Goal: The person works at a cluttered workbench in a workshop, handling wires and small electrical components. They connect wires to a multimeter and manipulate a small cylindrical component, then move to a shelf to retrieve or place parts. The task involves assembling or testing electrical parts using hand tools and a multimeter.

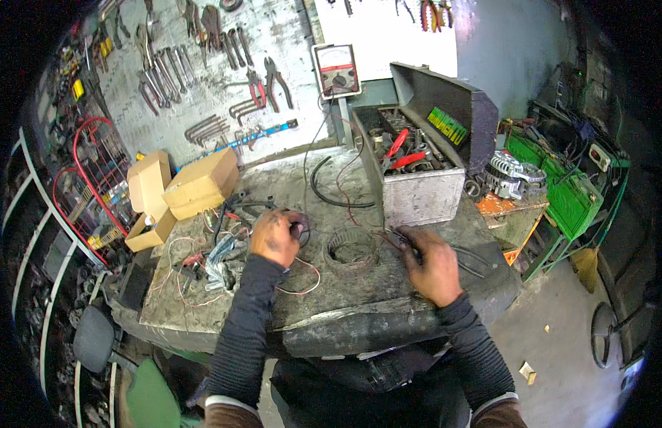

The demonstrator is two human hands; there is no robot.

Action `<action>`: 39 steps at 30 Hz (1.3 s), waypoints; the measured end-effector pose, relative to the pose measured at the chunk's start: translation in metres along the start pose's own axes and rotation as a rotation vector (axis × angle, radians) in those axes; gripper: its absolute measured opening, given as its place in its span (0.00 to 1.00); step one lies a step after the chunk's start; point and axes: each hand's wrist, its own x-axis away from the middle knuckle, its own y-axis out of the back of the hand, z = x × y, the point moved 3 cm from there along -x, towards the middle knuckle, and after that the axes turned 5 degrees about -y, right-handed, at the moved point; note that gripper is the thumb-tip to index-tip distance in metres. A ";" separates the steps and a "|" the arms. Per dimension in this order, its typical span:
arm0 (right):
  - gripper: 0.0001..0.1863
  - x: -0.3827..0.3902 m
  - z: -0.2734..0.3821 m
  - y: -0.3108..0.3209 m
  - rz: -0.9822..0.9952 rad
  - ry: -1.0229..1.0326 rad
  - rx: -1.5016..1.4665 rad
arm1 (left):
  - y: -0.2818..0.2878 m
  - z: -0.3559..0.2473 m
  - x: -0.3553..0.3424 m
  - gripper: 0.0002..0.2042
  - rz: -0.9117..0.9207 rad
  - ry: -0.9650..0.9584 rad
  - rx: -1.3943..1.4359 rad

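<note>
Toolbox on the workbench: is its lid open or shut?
Open: the lid is swung up, and red-handled tools show inside the grey toolbox.

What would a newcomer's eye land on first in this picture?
Probably the open metal toolbox, with red handles showing inside, on the workbench beyond the right hand. Next, the dark ring lying between that and the left hand. Higher up, a meter and, to its left, hanging black pliers also stand out.
</note>
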 end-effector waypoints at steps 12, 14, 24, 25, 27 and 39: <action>0.30 -0.004 0.042 0.083 0.739 -0.002 0.480 | -0.060 -0.103 0.068 0.34 0.286 1.081 0.728; 0.28 -0.007 0.088 0.097 0.808 -0.223 0.300 | -0.093 -0.090 0.062 0.35 0.407 1.148 0.506; 0.20 0.135 0.155 0.251 1.054 -0.863 -0.002 | 0.028 -0.154 -0.021 0.23 0.632 0.890 1.183; 0.21 0.155 0.142 0.259 1.090 -0.886 -0.025 | 0.078 -0.163 -0.043 0.17 0.631 0.789 1.378; 0.18 0.154 0.127 0.270 1.186 -0.729 -0.072 | 0.099 -0.189 -0.032 0.13 0.642 0.841 1.932; 0.20 0.116 0.147 0.126 1.528 -0.491 -0.025 | 0.360 -0.188 0.195 0.20 -0.070 0.693 1.321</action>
